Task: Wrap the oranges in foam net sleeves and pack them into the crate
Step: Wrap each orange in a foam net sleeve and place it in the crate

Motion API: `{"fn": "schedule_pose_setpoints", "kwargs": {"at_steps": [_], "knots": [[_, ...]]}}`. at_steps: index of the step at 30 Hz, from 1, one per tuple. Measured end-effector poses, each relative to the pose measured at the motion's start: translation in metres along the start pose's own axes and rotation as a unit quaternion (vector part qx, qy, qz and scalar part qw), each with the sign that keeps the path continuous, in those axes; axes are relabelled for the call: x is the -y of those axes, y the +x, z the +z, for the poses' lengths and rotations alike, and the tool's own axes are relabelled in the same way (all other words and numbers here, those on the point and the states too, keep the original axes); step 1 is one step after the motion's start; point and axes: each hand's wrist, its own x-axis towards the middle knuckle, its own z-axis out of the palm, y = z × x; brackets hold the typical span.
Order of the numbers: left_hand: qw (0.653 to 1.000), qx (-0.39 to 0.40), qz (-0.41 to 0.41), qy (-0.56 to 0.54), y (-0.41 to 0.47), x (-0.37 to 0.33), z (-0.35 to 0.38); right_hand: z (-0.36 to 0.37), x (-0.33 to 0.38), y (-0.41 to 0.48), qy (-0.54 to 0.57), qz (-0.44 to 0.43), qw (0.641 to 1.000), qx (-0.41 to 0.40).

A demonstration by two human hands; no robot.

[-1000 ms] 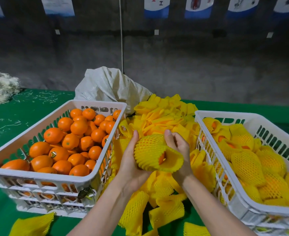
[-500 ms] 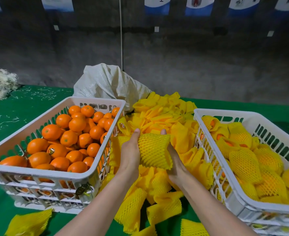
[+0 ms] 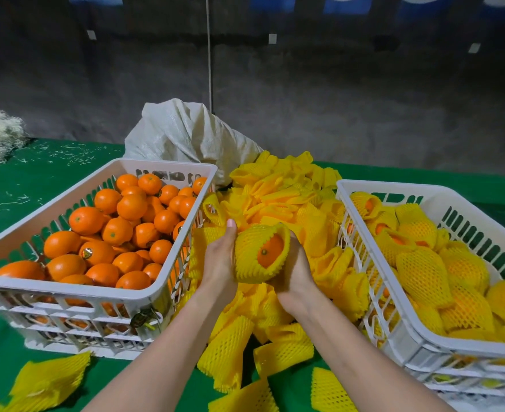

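Orange [image 3: 270, 251] sits inside a yellow foam sleeve [image 3: 247, 263], one end showing at the open mouth, gripped between left hand [image 3: 218, 263] and right hand [image 3: 294, 272] above the loose sleeve pile [image 3: 275, 200]. Wrapping seems almost done; next it needs carrying right into the crate [image 3: 394, 187] of wrapped fruit.

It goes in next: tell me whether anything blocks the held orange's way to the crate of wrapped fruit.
Only the crate's near side wall stands between it and the sleeved orange; the top is open, so lifting over should clear it.
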Motion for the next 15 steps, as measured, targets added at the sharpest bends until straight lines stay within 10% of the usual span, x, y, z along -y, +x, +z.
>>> {"fn": "schedule_pose_setpoints", "kwargs": {"at_steps": [11, 15], "knots": [[0.99, 0.04, 0.122, 0.054, -0.006, 0.0, 0.006, -0.006, 0.001, 0.0, 0.03, -0.032, 0.999, 0.033], [0.992, 0.054, -0.063, 0.097, -0.001, -0.01, -0.002, -0.012, 0.004, -0.003, -0.055, -0.092, 0.994, 0.018]]}}
